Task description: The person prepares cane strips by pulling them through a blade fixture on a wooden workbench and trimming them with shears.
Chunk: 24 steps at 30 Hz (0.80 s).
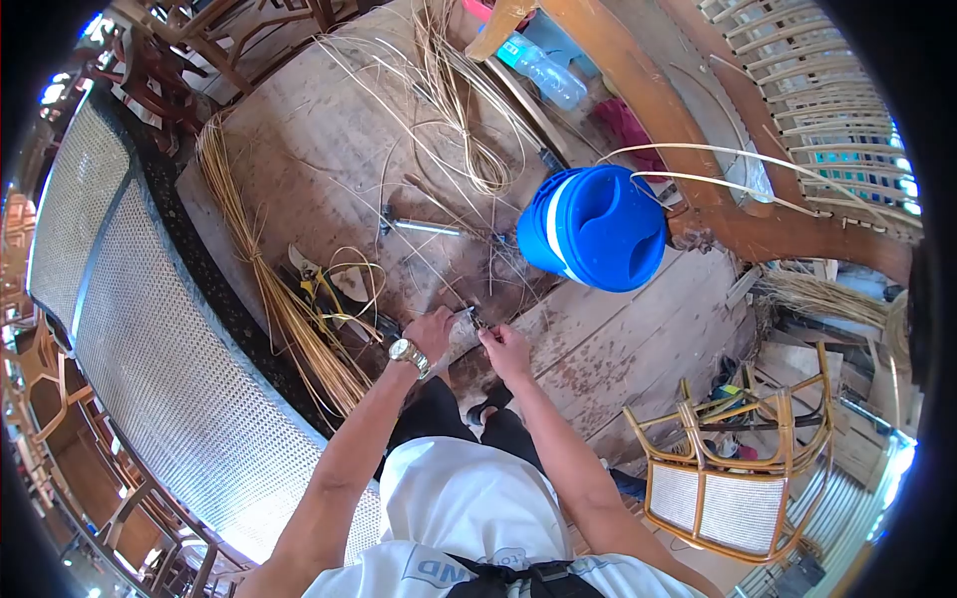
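My left hand (429, 336), with a watch (408, 352) on its wrist, is closed, and a small pale piece shows at its fingertips. Close beside it, my right hand (505, 352) is pinched around something small and dark. The two sets of fingertips nearly meet above the wooden floor; what they hold is too small to name. Left of my hands lie yellow-handled cutters (321, 295) next to a long bundle of rattan strips (261, 264). Beyond them a hammer (424, 228) with a shiny shaft rests on the boards.
A blue bucket (596, 227) stands ahead on the right, near a plastic bottle (551, 80). Loose cane coils (469, 135) spread at the back. A long woven cane panel (169, 339) borders the left side. A small rattan chair (738, 478) is at the right.
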Available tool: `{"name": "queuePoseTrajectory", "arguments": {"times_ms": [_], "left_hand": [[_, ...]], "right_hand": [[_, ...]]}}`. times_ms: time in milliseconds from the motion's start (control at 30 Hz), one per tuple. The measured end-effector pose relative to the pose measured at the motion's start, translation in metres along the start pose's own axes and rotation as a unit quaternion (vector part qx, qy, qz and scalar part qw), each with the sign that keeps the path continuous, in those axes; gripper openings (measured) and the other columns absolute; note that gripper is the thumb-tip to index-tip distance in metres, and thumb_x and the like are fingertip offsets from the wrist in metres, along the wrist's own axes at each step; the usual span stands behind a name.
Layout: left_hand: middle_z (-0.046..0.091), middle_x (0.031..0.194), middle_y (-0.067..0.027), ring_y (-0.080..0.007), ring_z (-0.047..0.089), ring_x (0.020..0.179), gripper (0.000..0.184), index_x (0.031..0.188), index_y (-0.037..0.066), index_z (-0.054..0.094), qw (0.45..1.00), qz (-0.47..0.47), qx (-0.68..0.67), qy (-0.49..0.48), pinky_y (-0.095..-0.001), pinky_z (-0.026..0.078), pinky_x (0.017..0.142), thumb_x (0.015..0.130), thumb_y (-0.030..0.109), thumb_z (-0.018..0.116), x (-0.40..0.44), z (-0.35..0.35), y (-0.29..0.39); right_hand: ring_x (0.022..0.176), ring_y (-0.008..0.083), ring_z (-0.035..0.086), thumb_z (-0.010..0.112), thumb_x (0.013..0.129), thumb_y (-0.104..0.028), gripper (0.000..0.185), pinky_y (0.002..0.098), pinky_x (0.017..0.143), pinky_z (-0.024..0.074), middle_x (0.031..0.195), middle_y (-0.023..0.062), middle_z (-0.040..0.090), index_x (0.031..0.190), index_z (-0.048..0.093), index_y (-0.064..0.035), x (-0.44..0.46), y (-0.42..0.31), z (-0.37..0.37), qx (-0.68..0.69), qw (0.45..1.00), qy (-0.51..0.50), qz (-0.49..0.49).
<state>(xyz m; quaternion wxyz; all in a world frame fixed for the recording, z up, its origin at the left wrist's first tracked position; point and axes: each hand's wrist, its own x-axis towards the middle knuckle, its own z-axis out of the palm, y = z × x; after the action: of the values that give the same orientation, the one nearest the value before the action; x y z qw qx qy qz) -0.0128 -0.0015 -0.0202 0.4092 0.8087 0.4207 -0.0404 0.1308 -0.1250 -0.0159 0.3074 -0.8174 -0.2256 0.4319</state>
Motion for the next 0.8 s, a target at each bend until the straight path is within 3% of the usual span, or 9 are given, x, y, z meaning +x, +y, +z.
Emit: {"name": "queuePoseTrajectory", "arguments": {"times_ms": [67,400,467,533,633,700,733,800], "left_hand": [[0.065,0.080,-0.0210,-0.0402,0.064,0.076,0.024,0.095,0.007,0.057,1.000,-0.001,0.006,-0.006,-0.0491,0.051,0.064,0.095,0.029,0.047,0.000,0.002,-0.002],[0.067,0.090,-0.0148,-0.0369,0.064,0.084,0.024,0.098,0.012,0.062,0.999,0.001,0.041,-0.010,-0.0462,0.051,0.074,0.093,0.030,0.047,0.005,0.004,-0.008],[0.067,0.093,-0.0125,-0.0353,0.063,0.086,0.025,0.095,0.011,0.063,0.999,-0.003,0.047,-0.009,-0.0451,0.050,0.076,0.093,0.030,0.046,0.003,0.004,-0.008],[0.067,0.094,-0.0136,-0.0375,0.064,0.087,0.025,0.101,0.014,0.062,0.998,-0.007,0.064,-0.003,-0.0467,0.052,0.077,0.093,0.032,0.047,0.000,0.001,-0.002],[0.067,0.096,-0.0126,-0.0357,0.063,0.090,0.026,0.100,0.014,0.063,0.998,0.000,0.056,-0.004,-0.0458,0.051,0.079,0.093,0.032,0.045,0.004,0.000,-0.002],[0.067,0.096,-0.0118,-0.0344,0.063,0.090,0.027,0.100,0.013,0.063,0.998,0.005,0.055,-0.008,-0.0447,0.050,0.081,0.094,0.031,0.044,0.002,0.001,-0.004],[0.067,0.096,-0.0125,-0.0348,0.063,0.090,0.027,0.100,0.013,0.064,0.998,0.004,0.055,-0.003,-0.0450,0.050,0.080,0.093,0.031,0.045,0.002,-0.001,-0.001],[0.067,0.095,-0.0132,-0.0353,0.063,0.090,0.026,0.099,0.012,0.064,0.999,0.001,0.052,0.006,-0.0453,0.050,0.080,0.093,0.031,0.046,0.000,-0.005,0.007]], "right_hand": [[0.062,0.0244,0.063,0.062,0.085,-0.036,0.035,0.0379,0.059,0.0471,0.064,0.0086,0.064,0.077,0.063,-0.0023,-0.002,-0.001,-0.001,-0.010,1.000,0.003,0.001],[0.062,0.0236,0.063,0.062,0.086,-0.035,0.032,0.0378,0.060,0.0469,0.064,0.0095,0.064,0.079,0.065,-0.0040,-0.002,0.018,-0.002,-0.104,0.994,0.021,-0.020],[0.056,0.0169,0.059,0.065,0.085,-0.028,0.027,0.0338,0.055,0.0451,0.062,0.0070,0.061,0.082,0.065,-0.0010,-0.016,0.025,-0.017,-0.052,0.997,-0.034,0.054],[0.056,0.0190,0.060,0.065,0.085,-0.029,0.029,0.0343,0.055,0.0454,0.062,0.0075,0.062,0.082,0.064,-0.0005,-0.032,0.036,-0.032,-0.048,0.996,-0.040,0.067],[0.067,0.0202,0.063,0.064,0.086,-0.032,0.031,0.0327,0.061,0.0476,0.071,0.0102,0.065,0.087,0.065,-0.0009,-0.028,0.056,-0.036,-0.079,0.991,-0.079,0.077],[0.081,0.0197,0.064,0.065,0.086,-0.034,0.035,0.0315,0.069,0.0493,0.081,0.0116,0.066,0.092,0.065,0.0000,-0.026,0.048,-0.040,-0.182,0.981,-0.064,-0.032],[0.081,0.0197,0.064,0.065,0.086,-0.034,0.035,0.0315,0.069,0.0493,0.081,0.0116,0.066,0.092,0.065,0.0000,-0.025,0.024,-0.045,-0.183,0.980,-0.065,-0.035],[0.092,0.0198,0.062,0.065,0.086,-0.039,0.042,0.0324,0.077,0.0501,0.089,0.0128,0.066,0.097,0.064,0.0022,-0.026,-0.027,-0.055,-0.176,0.963,-0.201,0.022]]}}
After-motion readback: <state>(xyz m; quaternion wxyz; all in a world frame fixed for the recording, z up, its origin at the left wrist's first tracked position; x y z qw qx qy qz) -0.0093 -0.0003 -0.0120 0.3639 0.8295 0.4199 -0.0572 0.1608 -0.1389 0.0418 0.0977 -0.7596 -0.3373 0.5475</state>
